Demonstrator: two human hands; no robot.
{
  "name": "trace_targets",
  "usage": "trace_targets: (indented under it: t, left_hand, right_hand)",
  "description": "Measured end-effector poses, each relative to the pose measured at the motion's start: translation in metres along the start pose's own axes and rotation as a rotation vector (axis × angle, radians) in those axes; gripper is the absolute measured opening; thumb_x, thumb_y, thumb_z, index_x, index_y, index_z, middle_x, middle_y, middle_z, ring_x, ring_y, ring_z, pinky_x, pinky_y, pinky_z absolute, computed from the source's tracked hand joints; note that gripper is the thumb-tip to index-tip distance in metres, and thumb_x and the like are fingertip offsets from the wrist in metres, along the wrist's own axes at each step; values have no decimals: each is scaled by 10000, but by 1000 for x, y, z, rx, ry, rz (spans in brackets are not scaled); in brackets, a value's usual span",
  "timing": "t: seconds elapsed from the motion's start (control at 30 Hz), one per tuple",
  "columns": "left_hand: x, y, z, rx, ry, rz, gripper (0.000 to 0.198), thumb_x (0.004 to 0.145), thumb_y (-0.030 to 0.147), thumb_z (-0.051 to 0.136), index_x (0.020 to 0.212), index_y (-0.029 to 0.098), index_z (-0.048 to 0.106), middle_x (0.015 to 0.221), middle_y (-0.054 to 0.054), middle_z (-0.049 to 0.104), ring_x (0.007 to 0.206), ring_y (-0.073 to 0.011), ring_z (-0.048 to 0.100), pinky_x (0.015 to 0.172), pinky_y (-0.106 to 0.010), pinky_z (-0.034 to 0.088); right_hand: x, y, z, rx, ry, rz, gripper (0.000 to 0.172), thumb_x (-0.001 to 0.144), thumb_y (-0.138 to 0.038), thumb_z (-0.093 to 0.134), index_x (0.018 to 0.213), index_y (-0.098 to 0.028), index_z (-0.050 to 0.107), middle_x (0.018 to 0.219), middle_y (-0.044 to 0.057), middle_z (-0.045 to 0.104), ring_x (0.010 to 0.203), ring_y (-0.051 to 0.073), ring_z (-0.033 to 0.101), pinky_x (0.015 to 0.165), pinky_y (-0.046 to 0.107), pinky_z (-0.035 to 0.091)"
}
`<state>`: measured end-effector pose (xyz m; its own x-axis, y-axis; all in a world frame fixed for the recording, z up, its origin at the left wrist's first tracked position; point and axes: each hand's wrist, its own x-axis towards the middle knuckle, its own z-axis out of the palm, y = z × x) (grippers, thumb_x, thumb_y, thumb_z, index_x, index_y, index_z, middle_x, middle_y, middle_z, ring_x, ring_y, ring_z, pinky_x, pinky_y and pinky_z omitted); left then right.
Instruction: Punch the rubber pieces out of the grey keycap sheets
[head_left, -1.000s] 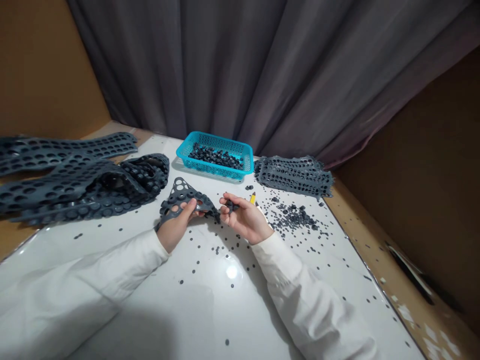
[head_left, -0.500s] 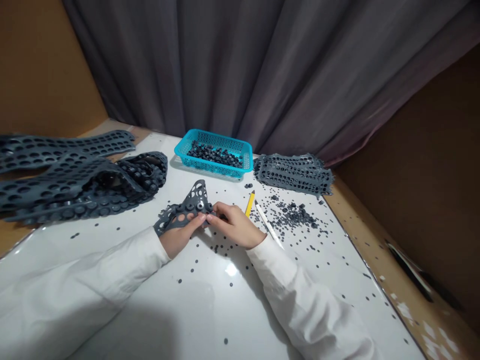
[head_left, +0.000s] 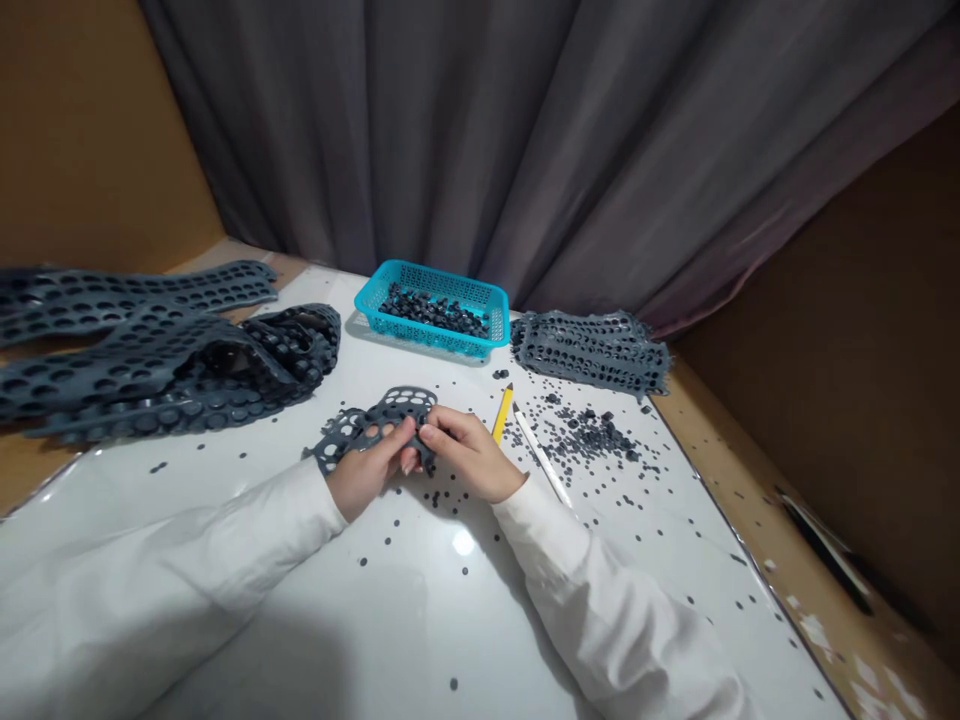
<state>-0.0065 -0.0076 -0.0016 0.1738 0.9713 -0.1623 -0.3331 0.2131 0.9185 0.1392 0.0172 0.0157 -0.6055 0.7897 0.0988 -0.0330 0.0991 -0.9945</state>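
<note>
A dark grey rubber sheet with rows of round holes (head_left: 410, 398) is held between both hands above the white tabletop. My left hand (head_left: 373, 466) grips its near edge, thumb on top. On the sheet's right end, my right hand (head_left: 474, 452) closes in a pinch, its thumb and index finger close to the left thumb. Whether a small part sits between the right fingertips is hidden. Just right of that hand lie a yellow pen-like tool (head_left: 502, 412) and a white pen-like tool (head_left: 541, 455).
Behind the hands stands a turquoise basket (head_left: 431, 340) holding many small dark rubber parts. Large perforated rubber sheets (head_left: 135, 365) are heaped at left; flat perforated strips (head_left: 592, 350) lie at right. A pile of small dark discs (head_left: 600, 435) spreads on the white tabletop (head_left: 405, 640).
The sheet's raised, pointed flap has folded down and now lies lower and flatter. The row of round studs along it no longer shows. Both hands stay nearly in place.
</note>
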Motion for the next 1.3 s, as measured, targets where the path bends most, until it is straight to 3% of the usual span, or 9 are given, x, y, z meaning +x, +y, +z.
trace_targets:
  t: [0.17, 0.37, 0.5, 0.63, 0.73, 0.93, 1.07, 1.2, 1.3]
  left_hand:
    - [-5, 13, 9, -317, -121, -126, 484, 641, 474, 709, 425, 179, 392, 413, 64, 345, 470, -79, 389, 592, -203, 447]
    - [-5, 17, 9, -365, -230, -158, 512, 628, 508, 703, 387, 183, 389, 422, 37, 371, 564, -113, 475, 625, -210, 441]
    - [-5, 17, 10, -333, -235, -144, 526, 678, 523, 654, 385, 190, 372, 424, 37, 350, 555, -115, 455, 653, -233, 438]
    - [-4, 23, 4, -350, -103, -173, 600, 766, 543, 541, 361, 198, 266, 390, 43, 267, 495, -114, 407, 680, -288, 455]
    - [-2, 29, -1, -350, -13, -150, 591, 780, 496, 557, 374, 192, 254, 394, 60, 227, 442, -88, 331, 681, -281, 464]
    - [0, 23, -5, -161, -62, -31, 461, 591, 512, 720, 428, 178, 447, 485, 29, 442, 553, -110, 459, 614, -244, 449]
    - [4, 11, -11, 0, -88, 68, 449, 690, 496, 644, 417, 177, 485, 528, 2, 506, 651, -138, 531, 725, -253, 452]
    - [8, 4, -14, 96, -57, 140, 450, 774, 467, 546, 425, 193, 475, 579, -16, 543, 723, -170, 562, 799, -289, 447]
    - [8, 6, -13, 189, -10, 138, 412, 761, 429, 560, 427, 202, 479, 588, -21, 564, 706, -183, 568, 788, -288, 447]
  right_hand:
    - [2, 4, 6, 469, 104, 100, 325, 745, -436, 613, 662, -185, 424, 546, -32, 520, 460, 104, 508, 463, 204, 329]
    - [0, 4, 11, 698, 225, 107, 350, 709, -380, 662, 608, -181, 392, 451, -104, 229, 392, 39, 169, 421, 178, 189]
    - [0, 6, 10, 757, 233, 125, 341, 705, -364, 655, 624, -189, 374, 483, -101, 140, 440, 58, 92, 433, 186, 155]
    - [3, 3, 5, 773, 257, 56, 376, 775, -375, 537, 587, -201, 262, 513, -73, 146, 453, 86, 141, 447, 206, 218]
    - [5, -5, 1, 702, 270, -39, 362, 840, -370, 412, 581, -201, 223, 542, -50, 183, 485, 108, 223, 504, 241, 301]
    - [5, -14, -10, 621, 238, -11, 168, 807, -291, 443, 678, -191, 406, 577, -28, 382, 479, 89, 299, 509, 236, 293]
    - [4, -12, -15, 651, 237, 138, 25, 748, -188, 483, 746, -164, 474, 632, -13, 489, 461, 64, 319, 504, 219, 284]
    - [5, -8, -12, 659, 157, 268, 51, 728, -189, 480, 770, -162, 488, 611, -34, 443, 453, 59, 311, 496, 214, 273]
    - [4, -6, -8, 502, 173, 278, 71, 746, -226, 452, 756, -167, 491, 530, -72, 299, 434, 65, 241, 470, 211, 220]
